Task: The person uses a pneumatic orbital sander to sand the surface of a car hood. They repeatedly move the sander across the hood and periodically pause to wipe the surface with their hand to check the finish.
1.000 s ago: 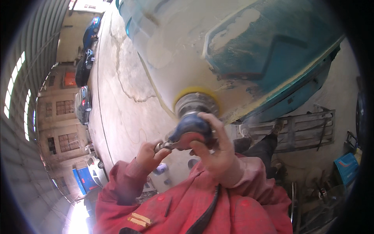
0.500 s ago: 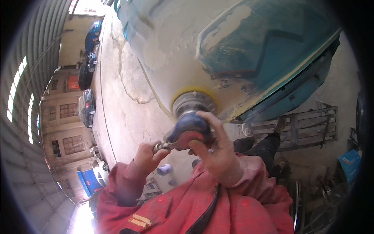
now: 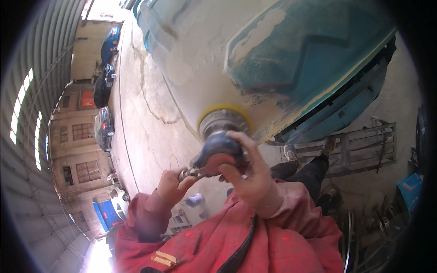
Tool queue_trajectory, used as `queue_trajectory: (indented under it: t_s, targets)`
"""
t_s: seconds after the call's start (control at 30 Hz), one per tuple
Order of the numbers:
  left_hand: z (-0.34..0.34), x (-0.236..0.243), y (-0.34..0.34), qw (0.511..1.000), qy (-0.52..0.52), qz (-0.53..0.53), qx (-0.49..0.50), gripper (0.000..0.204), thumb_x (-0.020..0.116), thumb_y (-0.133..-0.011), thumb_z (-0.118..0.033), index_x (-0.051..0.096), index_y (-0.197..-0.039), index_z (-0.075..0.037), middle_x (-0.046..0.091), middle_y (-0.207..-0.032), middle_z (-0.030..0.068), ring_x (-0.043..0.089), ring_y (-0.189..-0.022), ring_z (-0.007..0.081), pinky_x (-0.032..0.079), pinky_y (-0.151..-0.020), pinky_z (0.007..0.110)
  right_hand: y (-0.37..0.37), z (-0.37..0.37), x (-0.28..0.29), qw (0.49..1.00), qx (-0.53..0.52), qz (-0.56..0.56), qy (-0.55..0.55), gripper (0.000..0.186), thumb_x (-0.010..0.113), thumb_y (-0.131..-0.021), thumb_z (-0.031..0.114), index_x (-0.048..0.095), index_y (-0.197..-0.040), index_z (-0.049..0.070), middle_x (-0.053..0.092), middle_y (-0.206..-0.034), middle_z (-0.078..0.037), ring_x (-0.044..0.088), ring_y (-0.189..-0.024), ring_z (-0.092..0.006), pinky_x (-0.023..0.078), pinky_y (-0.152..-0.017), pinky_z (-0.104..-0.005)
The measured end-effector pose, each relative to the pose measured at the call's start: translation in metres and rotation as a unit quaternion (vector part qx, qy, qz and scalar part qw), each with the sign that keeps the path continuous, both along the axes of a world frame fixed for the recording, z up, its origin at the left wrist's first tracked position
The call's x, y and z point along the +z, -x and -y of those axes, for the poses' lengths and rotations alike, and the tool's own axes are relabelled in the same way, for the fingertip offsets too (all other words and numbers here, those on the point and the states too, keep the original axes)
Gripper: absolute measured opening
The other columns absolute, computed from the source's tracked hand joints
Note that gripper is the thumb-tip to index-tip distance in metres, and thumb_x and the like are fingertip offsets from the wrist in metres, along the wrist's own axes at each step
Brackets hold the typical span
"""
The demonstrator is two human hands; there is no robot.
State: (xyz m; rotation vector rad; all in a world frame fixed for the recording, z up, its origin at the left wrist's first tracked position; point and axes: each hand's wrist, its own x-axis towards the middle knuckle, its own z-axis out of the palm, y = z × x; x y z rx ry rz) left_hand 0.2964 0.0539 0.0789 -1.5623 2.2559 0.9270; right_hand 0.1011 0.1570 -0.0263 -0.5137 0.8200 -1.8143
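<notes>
A round air sander (image 3: 221,149) with a blue and red body and a yellow-rimmed pad rests against the lower edge area of a large teal vehicle panel (image 3: 314,59). Pale filler or sanded primer covers much of the panel's left and lower part. My right hand (image 3: 255,182) is wrapped over the sander's body, its thumb on the red part. My left hand (image 3: 172,185) grips the metal fitting at the sander's left side. The pad's working face is hidden against the panel.
Parked cars (image 3: 104,128) line the far left wall. A slatted frame (image 3: 359,145) lies on the floor at right, beside a person's dark-clad legs (image 3: 312,174). A blue panel (image 3: 409,189) and cluttered metal parts stand at lower right. A small bucket (image 3: 195,200) sits below my left hand.
The view has shifted slightly against the panel and floor. Both hands keep their hold, and the sander stays near the same spot by the panel's edge.
</notes>
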Motion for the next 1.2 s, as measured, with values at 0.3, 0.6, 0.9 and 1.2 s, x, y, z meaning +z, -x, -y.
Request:
queue_trajectory:
  t_s: [0.3, 0.6, 0.9, 1.2]
  targets:
    - [0.005, -0.01, 0.022, 1.0, -0.011, -0.012, -0.014, 0.029, 0.075, -0.093, -0.03, 0.072, -0.095, -0.001, 0.057, -0.063, 0.0114, 0.047, -0.058, 0.0178, 0.044, -0.057, 0.036, 0.02, -0.015, -0.01, 0.998, 0.01, 0.058, -0.036, 0.064, 0.074, -0.095, 0.001, 0.045, -0.152, 0.005, 0.061, -0.133, -0.01, 0.066, -0.112, -0.0161, 0.059, -0.086, -0.0277]
    - [0.006, -0.021, -0.048, 0.999, -0.009, -0.043, 0.007, 0.026, 0.078, -0.089, -0.025, 0.071, -0.091, 0.0, 0.053, -0.059, 0.0092, 0.046, -0.055, 0.0148, 0.043, -0.055, 0.036, -0.033, -0.001, -0.015, 0.998, -0.006, -0.065, 0.013, 0.068, 0.075, -0.094, 0.001, 0.041, -0.153, 0.003, 0.062, -0.127, -0.014, 0.072, -0.096, -0.0188, 0.063, -0.079, -0.0302]
    - [0.031, -0.033, -0.11, 0.998, 0.006, -0.069, -0.003, 0.023, 0.077, -0.086, -0.023, 0.071, -0.089, -0.001, 0.053, -0.06, 0.0057, 0.048, -0.056, 0.0118, 0.043, -0.054, 0.034, -0.071, 0.011, -0.019, 0.996, 0.034, -0.07, 0.036, 0.066, 0.074, -0.097, 0.006, 0.041, -0.154, 0.006, 0.063, -0.137, -0.023, 0.071, -0.115, -0.0282, 0.06, -0.092, -0.0352]
    - [-0.005, -0.065, -0.153, 0.976, 0.02, -0.199, 0.088, 0.053, 0.065, -0.095, -0.049, 0.073, -0.106, 0.002, 0.063, -0.07, 0.0043, 0.053, -0.067, 0.0098, 0.047, -0.061, 0.032, -0.082, 0.037, 0.005, 0.983, 0.121, -0.132, 0.041, 0.086, 0.087, -0.086, 0.01, 0.041, -0.158, 0.009, 0.067, -0.131, -0.015, 0.074, -0.105, -0.0186, 0.063, -0.084, -0.0307]
